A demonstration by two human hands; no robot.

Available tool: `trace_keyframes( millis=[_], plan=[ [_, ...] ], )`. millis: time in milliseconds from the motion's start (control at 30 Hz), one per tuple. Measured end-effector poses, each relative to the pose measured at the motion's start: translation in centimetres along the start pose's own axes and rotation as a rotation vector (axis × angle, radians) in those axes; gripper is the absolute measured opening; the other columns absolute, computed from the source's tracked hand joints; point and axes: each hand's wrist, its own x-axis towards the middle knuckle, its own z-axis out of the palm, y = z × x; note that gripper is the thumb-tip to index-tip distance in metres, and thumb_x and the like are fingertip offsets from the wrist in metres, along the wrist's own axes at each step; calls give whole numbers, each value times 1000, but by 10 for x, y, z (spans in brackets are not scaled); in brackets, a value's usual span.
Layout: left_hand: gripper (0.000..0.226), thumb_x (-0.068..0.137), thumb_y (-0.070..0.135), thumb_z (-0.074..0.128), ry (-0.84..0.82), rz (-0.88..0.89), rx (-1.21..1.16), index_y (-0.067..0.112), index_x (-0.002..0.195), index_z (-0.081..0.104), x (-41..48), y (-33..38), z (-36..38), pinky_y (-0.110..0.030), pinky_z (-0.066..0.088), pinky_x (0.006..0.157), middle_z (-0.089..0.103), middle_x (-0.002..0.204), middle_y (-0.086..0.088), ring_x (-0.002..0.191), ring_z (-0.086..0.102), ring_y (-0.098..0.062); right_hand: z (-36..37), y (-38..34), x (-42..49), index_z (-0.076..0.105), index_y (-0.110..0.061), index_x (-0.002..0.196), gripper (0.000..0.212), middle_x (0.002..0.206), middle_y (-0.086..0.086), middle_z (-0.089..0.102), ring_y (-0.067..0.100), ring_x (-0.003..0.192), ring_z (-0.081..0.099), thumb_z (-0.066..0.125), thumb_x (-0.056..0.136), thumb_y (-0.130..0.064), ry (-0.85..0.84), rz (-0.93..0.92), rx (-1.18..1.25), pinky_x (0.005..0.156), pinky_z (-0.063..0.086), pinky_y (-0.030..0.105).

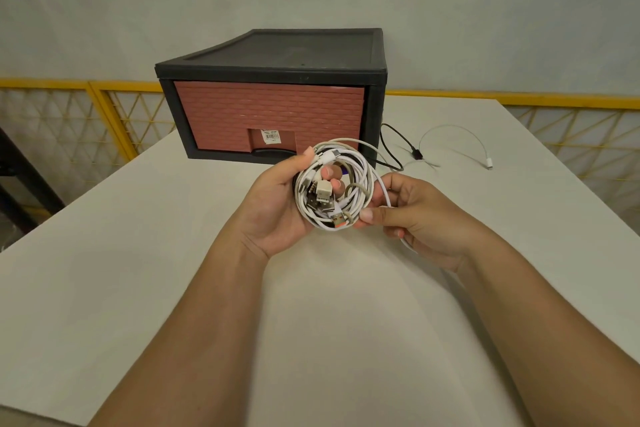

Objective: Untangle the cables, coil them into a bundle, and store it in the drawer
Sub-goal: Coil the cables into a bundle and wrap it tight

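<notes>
Now: coiling; your left hand [273,208] grips the bundle [360,180]; right hand [419,218] pinches its white tail [383,189]
Next: wind it on; loose cables [417,153] at 2 o'clock; drawer [270,114] at 12 closed

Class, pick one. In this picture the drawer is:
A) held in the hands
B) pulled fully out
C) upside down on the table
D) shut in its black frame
D: the drawer has its brick-red front sitting inside the frame, while the left hand and right hand hold the bundle in front of it.
</notes>
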Motion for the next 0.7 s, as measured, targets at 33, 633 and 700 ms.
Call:
trace_keyframes(
  millis=[33, 633, 700],
  plan=[
    [27, 96, 31, 41, -6, -5, 0, 12, 87, 57, 0, 0, -1, -29, 51, 79, 53, 74, 4, 69, 57, -11, -2, -2, -1, 52, -8, 94, 24, 87, 8, 69, 18, 79, 70, 65, 81, 7, -13, 20, 12, 44, 33, 16],
    [31, 92, 28, 44, -94, -196, 239, 15, 102, 71, 0, -7, 0, -27, 50, 65, 52, 71, 0, 64, 55, -14, -4, -13, -2, 74, -27, 106, 20, 103, -2, 73, 21, 100, 66, 56, 95, -29, 99, -83, -223, 95, 48, 43],
    [30, 91, 28, 45, -75, -203, 243, 14, 101, 70, 1, -8, 1, -29, 50, 66, 52, 71, -1, 64, 55, -14, -2, -13, -2, 74, -23, 104, 20, 103, 3, 74, 23, 102, 67, 57, 94, -25, 96, -71, -166, 99, 47, 43]
  ],
)
